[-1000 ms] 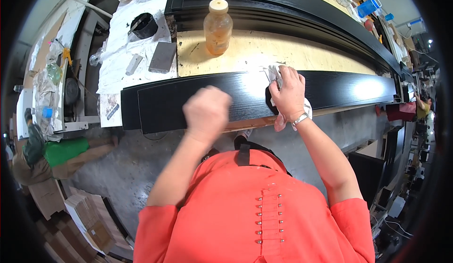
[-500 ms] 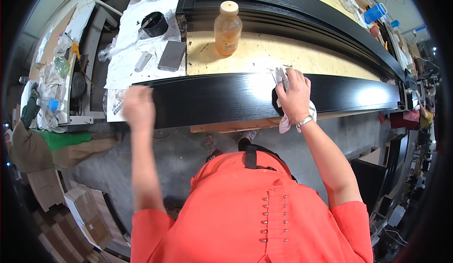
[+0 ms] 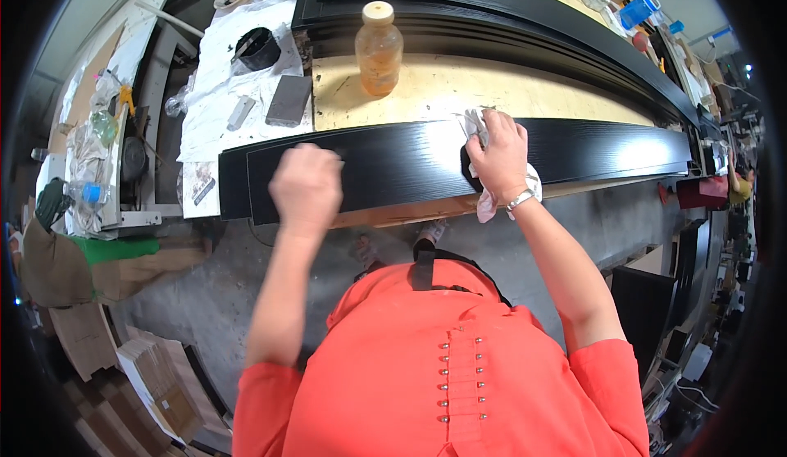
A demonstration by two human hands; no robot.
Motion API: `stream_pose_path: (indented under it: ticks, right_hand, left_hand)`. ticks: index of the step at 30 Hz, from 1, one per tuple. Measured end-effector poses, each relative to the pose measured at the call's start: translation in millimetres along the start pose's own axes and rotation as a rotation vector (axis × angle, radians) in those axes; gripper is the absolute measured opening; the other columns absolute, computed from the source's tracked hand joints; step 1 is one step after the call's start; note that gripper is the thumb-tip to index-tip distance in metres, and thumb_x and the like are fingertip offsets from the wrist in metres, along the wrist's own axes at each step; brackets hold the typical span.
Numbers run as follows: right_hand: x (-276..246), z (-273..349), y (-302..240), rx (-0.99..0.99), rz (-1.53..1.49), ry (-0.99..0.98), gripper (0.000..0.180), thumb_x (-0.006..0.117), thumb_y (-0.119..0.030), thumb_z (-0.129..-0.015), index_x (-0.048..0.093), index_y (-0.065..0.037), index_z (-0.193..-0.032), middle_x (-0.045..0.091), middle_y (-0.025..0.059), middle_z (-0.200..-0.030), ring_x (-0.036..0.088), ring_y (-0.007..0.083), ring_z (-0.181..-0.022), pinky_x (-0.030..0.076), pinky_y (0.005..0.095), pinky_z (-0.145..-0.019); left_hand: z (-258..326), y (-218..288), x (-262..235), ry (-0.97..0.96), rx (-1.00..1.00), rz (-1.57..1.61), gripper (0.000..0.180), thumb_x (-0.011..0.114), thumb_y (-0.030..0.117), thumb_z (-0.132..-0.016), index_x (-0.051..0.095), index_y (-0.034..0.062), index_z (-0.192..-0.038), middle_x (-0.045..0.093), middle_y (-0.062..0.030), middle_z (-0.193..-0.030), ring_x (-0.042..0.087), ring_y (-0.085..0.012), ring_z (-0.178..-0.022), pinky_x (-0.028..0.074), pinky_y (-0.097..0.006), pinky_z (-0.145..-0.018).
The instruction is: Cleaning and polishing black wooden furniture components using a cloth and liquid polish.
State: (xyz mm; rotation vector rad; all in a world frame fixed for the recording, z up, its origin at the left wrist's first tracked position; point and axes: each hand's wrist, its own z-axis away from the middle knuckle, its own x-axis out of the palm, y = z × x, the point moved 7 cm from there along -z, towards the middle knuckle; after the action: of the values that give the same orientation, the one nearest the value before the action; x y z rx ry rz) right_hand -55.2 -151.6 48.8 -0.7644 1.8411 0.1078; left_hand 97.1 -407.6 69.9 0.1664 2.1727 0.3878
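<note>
A: Where's the long black panel (image 3: 410, 166)?
B: Lying across the workbench (image 3: 426, 96), its near edge overhanging. The right hand (image 3: 496, 150) presses a white rag (image 3: 479, 125) flat onto it.
A: And the left hand (image 3: 305, 186)?
B: Half a second ago it was out at the panel's left end; now it's back near the middle, loosely curled and blurred, gripping nothing I can see.
A: Anything beyond?
B: An amber bottle (image 3: 379, 49).

I stood at a long plywood workbench (image 3: 459, 88) on a grey concrete floor (image 3: 205, 293). Left of the bench ran a paper-covered side table (image 3: 213, 55); cardboard boxes (image 3: 156, 375) lay below it, and black panels (image 3: 648, 301) leaned right of the bench.
</note>
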Motion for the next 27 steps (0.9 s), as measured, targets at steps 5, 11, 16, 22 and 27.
stream_pose_path:
  ticks: [5,11,16,22,27]
  right_hand:
    - [0,1,3,0.044,-0.033,-0.065,0.034,0.063,-0.019,-0.08,0.059,-0.004,-0.11,0.066,0.0153,-0.109,0.06,0.0322,-0.108,0.041,0.0437,-0.095]
    - [-2,1,11,0.03,-0.15,-0.05,0.029,0.062,-0.018,-0.081,0.059,-0.006,-0.107,0.066,0.0142,-0.107,0.06,0.0308,-0.107,0.041,0.0438,-0.096]
    - [-18,-7,82,0.034,-0.206,-0.164,0.027,0.063,-0.011,-0.079,0.064,-0.005,-0.105,0.067,0.0172,-0.106,0.062,0.0358,-0.106,0.048,0.0455,-0.093]
    - [-90,-10,301,0.492,-0.112,-0.179,0.047,0.056,-0.013,-0.083,0.061,0.0,-0.129,0.068,0.0258,-0.115,0.066,0.0375,-0.108,0.05,0.0428,-0.096]
    - [-106,-10,404,0.265,-0.081,-0.141,0.042,0.058,-0.015,-0.081,0.061,0.001,-0.12,0.067,0.0264,-0.107,0.063,0.0425,-0.102,0.048,0.0459,-0.093]
  left_hand:
    - [4,72,38,-0.073,0.021,0.137,0.015,0.074,0.005,-0.075,0.061,0.0093,-0.08,0.055,-0.0059,-0.082,0.058,-0.0271,-0.078,0.049,-0.04,-0.066]
    - [5,71,43,-0.087,0.015,0.179,0.016,0.075,0.005,-0.076,0.062,0.0093,-0.083,0.055,-0.0069,-0.085,0.058,-0.0282,-0.081,0.048,-0.041,-0.068]
    - [5,73,40,-0.062,0.03,0.145,0.016,0.075,0.001,-0.076,0.063,0.0071,-0.085,0.056,-0.0078,-0.084,0.058,-0.0286,-0.078,0.047,-0.041,-0.067]
    - [6,76,46,-0.058,-0.024,0.099,0.015,0.074,0.0,-0.076,0.062,0.0038,-0.086,0.056,-0.0102,-0.083,0.057,-0.0295,-0.079,0.047,-0.04,-0.069]
    - [15,81,47,-0.022,-0.017,-0.057,0.011,0.07,0.0,-0.08,0.062,0.0025,-0.087,0.056,-0.0112,-0.085,0.056,-0.0303,-0.08,0.046,-0.04,-0.071]
